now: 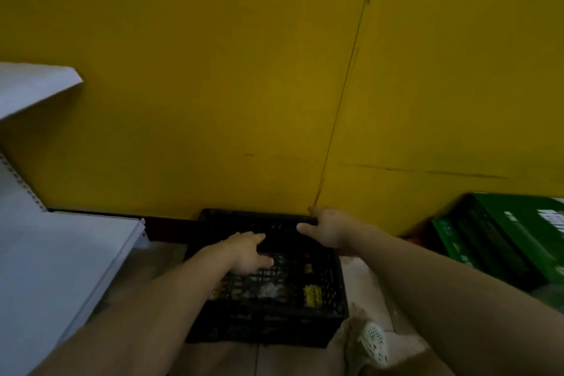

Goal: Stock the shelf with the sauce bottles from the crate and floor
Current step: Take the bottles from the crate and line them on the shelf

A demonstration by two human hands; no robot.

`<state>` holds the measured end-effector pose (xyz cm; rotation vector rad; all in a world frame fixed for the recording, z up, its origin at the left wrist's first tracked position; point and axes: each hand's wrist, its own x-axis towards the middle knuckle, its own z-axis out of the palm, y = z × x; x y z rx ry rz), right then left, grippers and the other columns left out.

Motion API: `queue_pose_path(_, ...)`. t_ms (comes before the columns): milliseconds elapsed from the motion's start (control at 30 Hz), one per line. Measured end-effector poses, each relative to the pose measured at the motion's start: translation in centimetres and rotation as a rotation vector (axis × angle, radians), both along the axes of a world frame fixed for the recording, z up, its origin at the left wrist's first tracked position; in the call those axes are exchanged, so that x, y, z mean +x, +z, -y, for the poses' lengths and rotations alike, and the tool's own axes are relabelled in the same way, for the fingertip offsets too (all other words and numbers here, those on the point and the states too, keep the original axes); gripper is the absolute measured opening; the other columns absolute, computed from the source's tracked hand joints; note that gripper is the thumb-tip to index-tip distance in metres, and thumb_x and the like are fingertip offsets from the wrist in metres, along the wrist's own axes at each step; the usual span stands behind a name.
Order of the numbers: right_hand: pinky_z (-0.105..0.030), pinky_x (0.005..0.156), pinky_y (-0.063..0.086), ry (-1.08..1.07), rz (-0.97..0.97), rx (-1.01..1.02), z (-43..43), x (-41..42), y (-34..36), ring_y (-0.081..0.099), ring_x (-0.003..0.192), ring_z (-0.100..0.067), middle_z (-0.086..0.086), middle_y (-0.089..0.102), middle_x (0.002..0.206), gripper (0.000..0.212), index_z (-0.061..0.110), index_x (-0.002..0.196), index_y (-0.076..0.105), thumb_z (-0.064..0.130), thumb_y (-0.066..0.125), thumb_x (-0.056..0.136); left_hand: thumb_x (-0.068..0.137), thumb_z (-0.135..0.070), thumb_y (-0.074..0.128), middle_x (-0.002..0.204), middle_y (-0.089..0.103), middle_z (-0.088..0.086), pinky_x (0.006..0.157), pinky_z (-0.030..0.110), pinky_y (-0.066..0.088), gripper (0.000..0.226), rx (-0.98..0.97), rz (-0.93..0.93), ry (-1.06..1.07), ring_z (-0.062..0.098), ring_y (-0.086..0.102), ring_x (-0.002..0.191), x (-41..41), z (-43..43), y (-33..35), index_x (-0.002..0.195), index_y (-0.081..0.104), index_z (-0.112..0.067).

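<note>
Yellow wall (213,70): scuffed backdrop, a thin dark line running down it
Left hand (250,250): yours, fingers spread and relaxed over the crate mouth, holding nothing that shows
Right hand (326,227): yours, fingers curled over the crate's far right rim, gripping it
Black crate (268,330): lattice plastic, standing on the floor (360,268) against the wall
Sauce bottles (312,294): low inside the crate, seen as yellow labels and a red cap; count unclear in the gloom
Shelf (61,253): white boards to your left, near the crate, no bottles visible on them
Green box (503,241): to your right, well apart from both hands
Risk: dim light and blur could make you grasp a bottle badly and drop it; tugging the rim may tip the crate and knock bottles together
Writing: white print on the green box and the bottle labels, both too blurred to read
</note>
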<state>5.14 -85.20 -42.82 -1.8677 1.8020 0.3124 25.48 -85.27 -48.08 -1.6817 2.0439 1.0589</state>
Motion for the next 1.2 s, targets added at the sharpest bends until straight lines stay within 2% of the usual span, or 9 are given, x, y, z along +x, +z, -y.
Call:
queue_pose_path(167, -0.041, 0.102, 0.038, -0.047, 0.076, 0.161, 3.7, -2.1, -8.0, 0.037, 0.133, -0.031, -0.010, 0.016, 0.159, 0.075, 0.019, 0.154, 0.005, 0.060, 0.032, 0.096, 0.088, -0.056, 0.052, 0.158, 0.015, 0.001, 0.106, 0.029, 0.031, 0.080, 0.136, -0.061, 0.086, 0.025, 0.029, 0.138, -0.4, 3.1, -8.5, 0.151, 0.014, -0.025)
queue_pose_path(333, -0.037, 0.091, 0.044, -0.144, 0.158, 0.229, 7.9, -2.8, -16.9, 0.046, 0.124, -0.031, -0.011, 0.027, 0.154, 0.073, 0.017, 0.153, 0.010, 0.056, 0.035, 0.097, 0.089, -0.049, 0.054, 0.145, 0.040, 0.005, 0.098, 0.033, 0.042, 0.064, 0.234, -0.124, 0.104, 0.025, 0.047, 0.121, -1.2, 6.2, -17.2, 0.144, 0.034, -0.024)
queue_pose_path(433, -0.029, 0.061, 0.042, -0.234, 0.207, 0.255, 11.0, -3.3, -22.0, 0.057, 0.090, -0.024, -0.010, 0.052, 0.127, 0.071, 0.014, 0.151, 0.016, 0.054, 0.039, 0.097, 0.090, -0.044, 0.057, 0.151, 0.033, 0.004, 0.105, 0.037, 0.039, 0.070, 0.337, -0.223, 0.147, 0.026, 0.043, 0.127, -3.2, 8.2, -22.3, 0.148, 0.026, -0.020)
queue_pose_path(500, -0.028, 0.053, 0.038, -0.293, 0.225, 0.273, 12.9, -3.5, -25.5, 0.055, 0.074, -0.019, -0.004, 0.056, 0.105, 0.069, 0.013, 0.149, 0.020, 0.052, 0.042, 0.097, 0.091, -0.044, 0.057, 0.153, 0.028, 0.001, 0.104, 0.034, 0.036, 0.073, 0.436, -0.258, 0.196, 0.025, 0.041, 0.130, -4.9, 9.5, -25.4, 0.150, 0.021, -0.020)
queue_pose_path(600, -0.033, 0.063, 0.042, -0.407, 0.262, 0.297, 14.8, -3.9, -30.7, 0.054, 0.085, -0.024, -0.009, 0.053, 0.116, 0.065, 0.012, 0.145, 0.026, 0.049, 0.048, 0.095, 0.090, -0.039, 0.059, 0.147, 0.039, 0.003, 0.095, 0.033, 0.040, 0.062, 0.531, -0.331, 0.225, 0.024, 0.046, 0.122, -7.3, 11.0, -30.1, 0.144, 0.032, -0.022)
queue_pose_path(733, -0.034, 0.064, 0.045, -0.496, 0.238, 0.319, 15.8, -4.1, -36.5, 0.057, 0.090, -0.028, -0.009, 0.055, 0.106, 0.061, 0.008, 0.142, 0.027, 0.038, 0.051, 0.096, 0.086, -0.029, 0.068, 0.151, 0.030, 0.004, 0.086, 0.021, 0.037, 0.079, 0.606, -0.396, 0.248, 0.019, 0.039, 0.126, -9.8, 11.7, -35.4, 0.148, 0.021, -0.018)
queue_pose_path(867, -0.042, 0.088, 0.045, -0.517, 0.174, 0.314, 15.7, -3.9, -40.6, 0.049, 0.117, -0.042, -0.026, 0.045, 0.133, 0.069, 0.003, 0.146, 0.014, 0.030, 0.054, 0.096, 0.083, -0.048, 0.066, 0.151, 0.029, 0.007, 0.094, 0.028, 0.037, 0.088, 0.648, -0.354, 0.230, 0.028, 0.039, 0.128, -12.1, 11.5, -38.6, 0.149, 0.017, -0.017)
queue_pose_path(1067, -0.036, 0.075, 0.043, -0.517, 0.106, 0.286, 15.7, -3.9, -42.9, 0.054, 0.112, -0.038, -0.022, 0.052, 0.129, 0.090, 0.012, 0.150, -0.013, 0.028, 0.056, 0.095, 0.084, -0.041, 0.067, 0.149, 0.031, 0.007, 0.104, 0.033, 0.030, 0.080, 0.605, -0.457, 0.334, 0.030, 0.036, 0.127, -14.5, 9.9, -40.5, 0.148, 0.023, -0.021)
queue_pose_path(1200, -0.039, 0.086, 0.044, -0.439, 0.044, 0.242, 16.0, -3.9, -42.4, 0.051, 0.118, -0.040, -0.025, 0.048, 0.134, 0.084, 0.007, 0.151, -0.006, 0.013, 0.054, 0.092, 0.086, -0.030, 0.066, 0.148, 0.035, 0.007, 0.101, 0.030, 0.031, 0.072, 0.647, -0.468, 0.452, 0.028, 0.038, 0.127, -14.1, 9.7, -40.1, 0.146, 0.029, -0.018)
